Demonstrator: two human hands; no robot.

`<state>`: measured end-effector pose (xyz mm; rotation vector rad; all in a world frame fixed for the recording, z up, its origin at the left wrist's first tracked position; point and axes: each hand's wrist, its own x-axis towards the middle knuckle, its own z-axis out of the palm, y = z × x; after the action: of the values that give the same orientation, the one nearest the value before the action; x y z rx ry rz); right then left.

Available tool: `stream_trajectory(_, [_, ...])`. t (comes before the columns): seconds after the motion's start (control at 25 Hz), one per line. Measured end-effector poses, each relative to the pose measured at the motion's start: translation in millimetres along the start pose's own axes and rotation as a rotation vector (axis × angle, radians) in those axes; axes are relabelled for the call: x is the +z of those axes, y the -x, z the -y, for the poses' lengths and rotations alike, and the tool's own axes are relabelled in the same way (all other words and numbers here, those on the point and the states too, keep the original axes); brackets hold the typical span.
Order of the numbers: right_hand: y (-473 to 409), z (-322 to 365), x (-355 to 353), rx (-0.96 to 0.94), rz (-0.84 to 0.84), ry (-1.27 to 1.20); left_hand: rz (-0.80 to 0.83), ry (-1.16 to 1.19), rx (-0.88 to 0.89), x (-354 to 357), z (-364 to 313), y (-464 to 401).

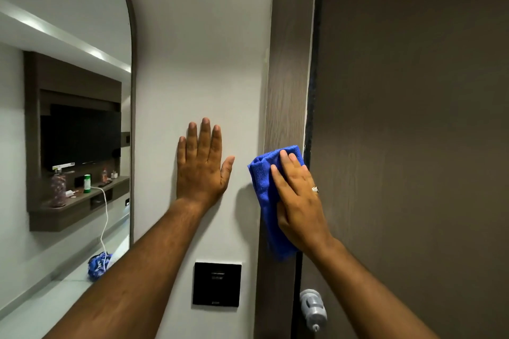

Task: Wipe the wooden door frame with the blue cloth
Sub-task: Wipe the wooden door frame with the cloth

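Wooden door frame (286,63) runs vertically right of centre, between the pale wall (203,49) and the dark brown door (413,118). Blue cloth (265,195), folded microfibre, is pressed flat on the frame at mid height, its left edge hanging slightly past the frame over the wall. Right hand (298,201) lies on top of the cloth, palm down, fingers (283,157) extended and close together, pinning the cloth to the wood rather than gripping it in a fist; a ring (314,189) sits on 1 finger. Left hand (202,162) is flat on the wall just left of the frame, fully open, 4 fingers up and thumb spread toward the cloth, holding nothing, clear of the cloth. Both forearms are bare and enter from the bottom.

Below the left hand, a black wall switch panel (217,283). Grey door handle (314,308) sits at the door edge below the cloth. Far left, an arched mirror (66,118) reflects a TV (80,137), a shelf with bottles and a white cable (104,217).
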<state>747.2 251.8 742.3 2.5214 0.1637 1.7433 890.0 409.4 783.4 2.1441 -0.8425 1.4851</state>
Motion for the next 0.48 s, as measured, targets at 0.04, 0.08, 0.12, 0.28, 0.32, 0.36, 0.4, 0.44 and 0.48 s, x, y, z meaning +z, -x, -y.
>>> stream_trajectory(0.04, [0,0,-1,0.06,-0.039,0.0,0.023,0.024,-0.03,0,-2,4])
stream_trajectory(0.08, [1,2,-7,0.145,-0.102,-0.004,0.029,0.056,-0.056,-1,-10,12])
stream_trajectory(0.12, [-8,-1,-13,0.268,-0.16,-0.026,0.037,0.087,-0.089,-2,-18,11])
stream_trajectory(0.28, [12,-10,-50,0.649,-0.069,-0.26,0.0,0.377,-0.336,-30,-76,66])
stream_trajectory(0.32, [8,-7,-49,0.683,-0.067,-0.313,-0.035,0.451,-0.377,-33,-82,71])
stream_trajectory(0.36, [5,-2,-46,0.716,-0.069,-0.379,-0.046,0.497,-0.385,-33,-88,76])
stream_trajectory(0.4, [5,3,-44,0.755,-0.062,-0.492,-0.037,0.543,-0.385,-35,-95,80])
stream_trajectory(0.44, [8,7,-44,0.784,-0.053,-0.629,-0.026,0.588,-0.375,-37,-100,85])
stream_trajectory(0.48, [11,10,-46,0.808,-0.038,-0.775,-0.024,0.646,-0.394,-37,-106,88])
